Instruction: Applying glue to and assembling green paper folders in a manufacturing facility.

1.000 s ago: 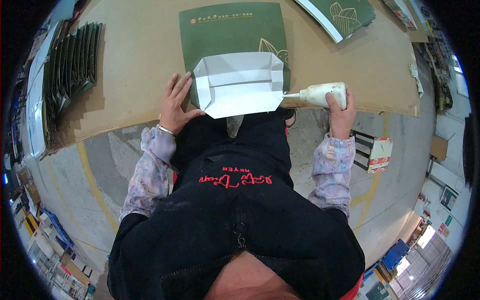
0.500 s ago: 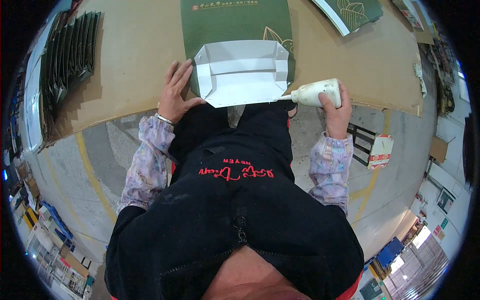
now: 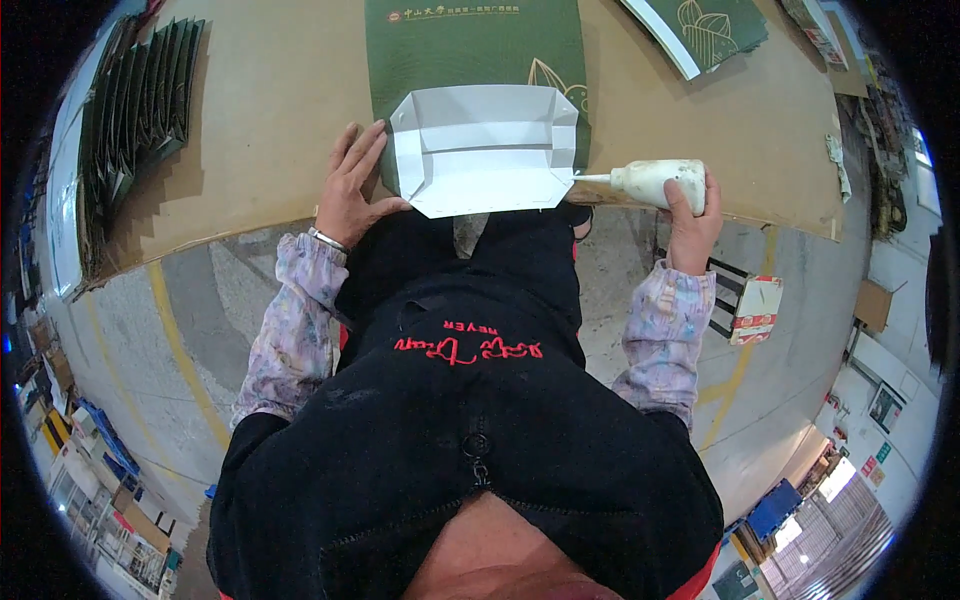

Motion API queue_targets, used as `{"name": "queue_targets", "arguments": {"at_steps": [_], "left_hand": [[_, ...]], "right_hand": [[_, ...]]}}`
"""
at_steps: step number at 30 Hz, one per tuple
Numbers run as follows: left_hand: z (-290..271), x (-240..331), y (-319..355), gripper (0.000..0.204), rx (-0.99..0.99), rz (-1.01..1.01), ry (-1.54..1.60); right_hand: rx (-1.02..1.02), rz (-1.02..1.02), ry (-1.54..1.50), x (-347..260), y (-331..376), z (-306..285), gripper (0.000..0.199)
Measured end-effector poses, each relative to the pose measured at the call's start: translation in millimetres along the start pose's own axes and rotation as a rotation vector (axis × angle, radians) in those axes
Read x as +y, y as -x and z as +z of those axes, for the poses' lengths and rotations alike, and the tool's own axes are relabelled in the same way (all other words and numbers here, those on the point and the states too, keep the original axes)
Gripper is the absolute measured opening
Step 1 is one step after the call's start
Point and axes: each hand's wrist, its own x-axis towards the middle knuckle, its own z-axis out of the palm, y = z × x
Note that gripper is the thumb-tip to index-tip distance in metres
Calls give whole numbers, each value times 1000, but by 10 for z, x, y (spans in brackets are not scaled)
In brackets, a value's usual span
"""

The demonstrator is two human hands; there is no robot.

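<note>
Left hand: left hand [image 3: 350,190] lies flat with fingers spread on the brown table [image 3: 270,110], holding nothing; its thumb touches the lower left corner of the folded white flaps [image 3: 485,150]; a silver bracelet [image 3: 327,240] sits on the wrist.
Far left: stack of dark green folded bags [image 3: 145,95] lies fanned along the table's left end, well apart from the left hand.
Centre: flat green paper bag [image 3: 470,45] lies on the table with gold print and a leaf motif; its white folded bottom faces the person and reaches the table's near edge.
Flaps: white panels are folded open into a wide shape with angled corners, creases showing across the middle.
Right hand: right hand [image 3: 690,215] is wrapped around a white glue bottle [image 3: 655,182], gripping its thick end from below at the table edge.
Bottle: lies sideways, thin nozzle pointing left, the tip touching the right edge of the white flaps.
Upper right: another green printed bag [image 3: 710,30] with a white edge lies tilted on the table, well apart from the bottle.
Floor right: small red and white carton [image 3: 757,308] lies beside a dark frame below the table.
</note>
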Motion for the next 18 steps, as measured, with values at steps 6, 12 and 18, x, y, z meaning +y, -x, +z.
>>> {"name": "queue_targets", "arguments": {"at_steps": [6,12,18], "left_hand": [[-4,10,-9,98,0,-3,1],[2,1,-2,97,1,-3,-15],[6,7,0,97,-6,-3,-17]], "right_hand": [[-24,7,-85,13,26,14,62],[-106,74,0,-21,107,79,63],[-73,14,-71,16,63,65,62]]}}
